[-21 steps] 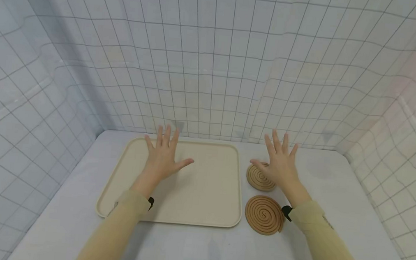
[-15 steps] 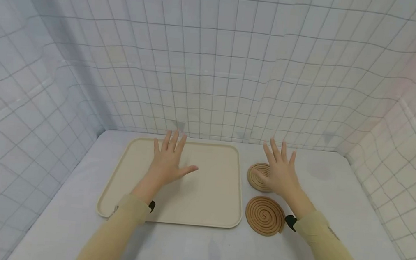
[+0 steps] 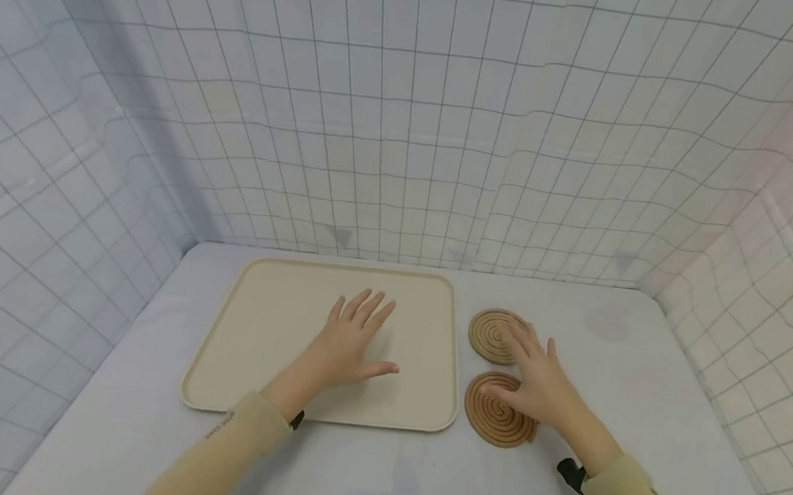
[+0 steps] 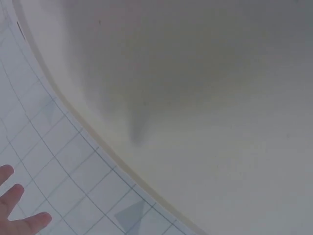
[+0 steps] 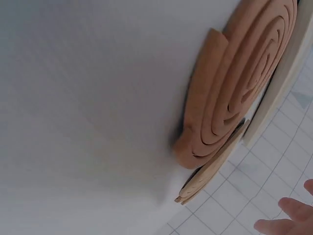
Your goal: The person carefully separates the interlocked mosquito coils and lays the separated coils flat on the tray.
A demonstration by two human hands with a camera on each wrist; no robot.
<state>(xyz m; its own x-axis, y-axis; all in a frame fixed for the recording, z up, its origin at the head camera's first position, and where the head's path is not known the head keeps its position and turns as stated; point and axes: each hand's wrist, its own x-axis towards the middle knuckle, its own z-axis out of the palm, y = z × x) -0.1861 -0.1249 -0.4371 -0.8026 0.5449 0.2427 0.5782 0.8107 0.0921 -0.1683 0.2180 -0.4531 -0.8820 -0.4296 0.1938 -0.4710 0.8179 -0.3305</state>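
Over the right part of a cream tray [image 3: 269, 331] my left hand [image 3: 345, 353] hovers with spread fingers, holding nothing. In the left wrist view its fingers [image 4: 32, 223] show at the lower left beyond the tray's rim [image 4: 117, 159]. My right hand [image 3: 540, 386] reaches over two flat spiral coils, thumb and fingers apart. Its fingers partly cover the smaller tan coil [image 3: 486, 338] at the back. The thumb lies over the larger brown coil [image 3: 494, 427] in front. In the right wrist view, the brown coil [image 5: 220, 98] shows layered bands; whether the hand touches either coil I cannot tell.
The tray lies on a white-covered table [image 3: 348, 479], just left of both coils. Behind the table hangs a white sheet with a grid pattern [image 3: 407, 123], and similar sheets close off both sides.
Both hands have come nearer to me and lower in the head view. The left hand has shifted right across the tray. The right hand's thumb has moved from the tan coil to the brown coil.
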